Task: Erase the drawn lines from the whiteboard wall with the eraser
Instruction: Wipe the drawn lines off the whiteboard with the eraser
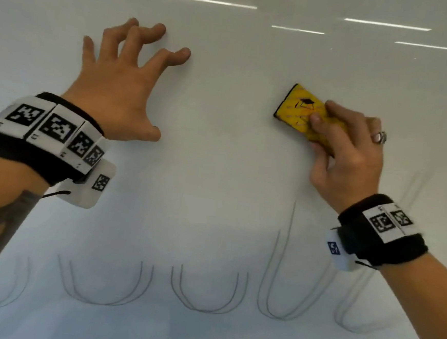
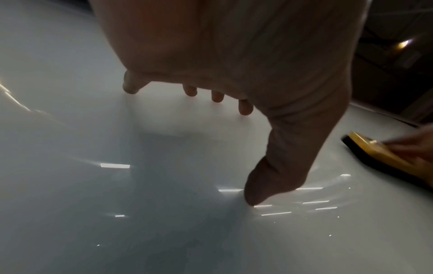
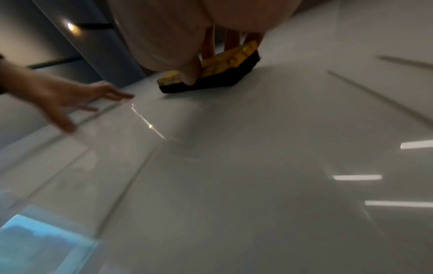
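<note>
Left hand spread wide, fingers arched, fingertips and thumb tip planted on the whiteboard wall, palm lifted off it; holds nothing. Left wrist view confirms: thumb tip and several fingertips touch the glossy surface. Right hand grips the eraser, thumb on the near side, fingers over the top and far side. A ring sits on one finger. Eraser has a yellow printed top and a black felt pad; the pad lies flat against the wall, seen in the right wrist view, tilted diagonally in the head view. It is upper right on the board, well apart from the left hand, above the remaining drawn lines. Those lines are thin grey double U-shaped loops in a row along the lower board, plus taller strokes rising under the right wrist. Board around the eraser and left hand looks blank. Both wrists wear black bands with square marker tags. Ceiling light reflections streak the top of the board.
</note>
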The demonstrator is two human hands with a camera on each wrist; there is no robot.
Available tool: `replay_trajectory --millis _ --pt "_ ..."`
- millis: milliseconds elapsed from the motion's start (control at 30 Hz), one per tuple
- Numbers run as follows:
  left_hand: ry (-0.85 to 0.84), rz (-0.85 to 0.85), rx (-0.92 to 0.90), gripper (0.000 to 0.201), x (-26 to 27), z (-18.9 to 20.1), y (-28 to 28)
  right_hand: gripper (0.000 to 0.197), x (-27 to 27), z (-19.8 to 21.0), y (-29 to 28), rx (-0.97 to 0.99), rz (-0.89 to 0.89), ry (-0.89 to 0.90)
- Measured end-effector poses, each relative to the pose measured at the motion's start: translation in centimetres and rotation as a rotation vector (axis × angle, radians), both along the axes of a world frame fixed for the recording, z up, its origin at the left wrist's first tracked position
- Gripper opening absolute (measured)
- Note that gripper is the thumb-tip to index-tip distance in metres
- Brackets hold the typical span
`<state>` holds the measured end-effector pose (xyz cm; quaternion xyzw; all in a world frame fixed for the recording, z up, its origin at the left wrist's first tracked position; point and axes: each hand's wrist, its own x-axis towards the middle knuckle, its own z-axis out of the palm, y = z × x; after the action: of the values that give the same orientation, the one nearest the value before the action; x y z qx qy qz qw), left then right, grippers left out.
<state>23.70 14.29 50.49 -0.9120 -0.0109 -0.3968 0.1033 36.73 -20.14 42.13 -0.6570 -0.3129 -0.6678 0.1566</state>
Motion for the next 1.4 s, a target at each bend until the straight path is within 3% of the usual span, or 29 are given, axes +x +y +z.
replay_trajectory --millis 67,167,233,333,433,500,567,633,800,867,933,1100,1167,1233,1333,1400 --pt "-0.013 -0.002 0.004 0.129 0.2 -0.1 0.1 0.028 -0.6 -6.6 0.3 -0.081 0.006 0.037" --pt "-0.03 0.004 0.016 0.129 0.5 -0.3 0.0 0.03 -2.3 -19.0 -0.5 -0.438 -0.007 0.126" --pt "-0.033 -0.001 0.017 0.128 0.6 -0.4 -0.2 0.026 -3.3 -23.5 -1.4 -0.593 -0.038 0.198" --pt "-0.045 -0.009 0.022 0.128 0.7 -0.4 0.1 0.027 -2.7 -20.4 -1.7 -0.601 -0.082 0.122" --pt "-0.056 -0.009 0.044 0.129 0.8 -0.3 0.1 0.036 -1.1 -11.9 -2.5 -0.317 -0.093 0.025" --pt "-0.071 -0.004 0.053 0.13 1.0 -0.5 0.2 0.029 0.0 -6.6 -4.1 -0.11 -0.077 0.031" --pt "-0.09 -0.006 0.054 0.131 1.2 -0.5 0.3 0.025 0.6 -4.4 -5.0 0.014 -0.041 0.075" --pt "-0.104 -0.008 0.064 0.131 1.5 -0.5 0.6 0.027 0.5 -6.8 -4.3 0.005 -0.058 0.071" --pt "-0.188 -0.068 -0.036 0.1 2.2 -0.6 -0.4 0.026 -2.4 -25.3 -3.1 -0.47 0.007 0.187" --pt "-0.258 -0.088 -0.085 0.09 2.4 -0.3 -2.4 0.026 -2.3 -26.7 -5.0 -0.544 0.022 0.218" --pt "-0.316 -0.08 -0.051 0.085 2.7 0.1 -5.1 0.028 -1.0 -22.6 -7.0 -0.491 0.036 0.174" --pt "-0.277 -0.201 0.01 0.082 4.1 0.7 -13.9 0.038 2.9 -5.0 -13.0 -0.086 -0.002 0.056" --pt "-0.239 -0.235 0.068 0.082 4.9 0.9 -17.0 0.034 3.4 -2.5 -14.0 -0.028 0.02 0.072" --pt "-0.202 -0.257 0.117 0.083 5.6 1.2 -19.5 0.034 3.4 -5.3 -13.7 -0.052 0.0 0.068" --pt "-0.138 -0.265 0.148 0.087 6.4 1.7 -22.3 0.038 2.3 -16.3 -13.7 -0.288 0.013 0.122" --pt "-0.1 -0.255 0.169 0.09 6.7 1.8 -23.8 0.029 1.2 -22.7 -14.8 -0.491 0.014 0.16"
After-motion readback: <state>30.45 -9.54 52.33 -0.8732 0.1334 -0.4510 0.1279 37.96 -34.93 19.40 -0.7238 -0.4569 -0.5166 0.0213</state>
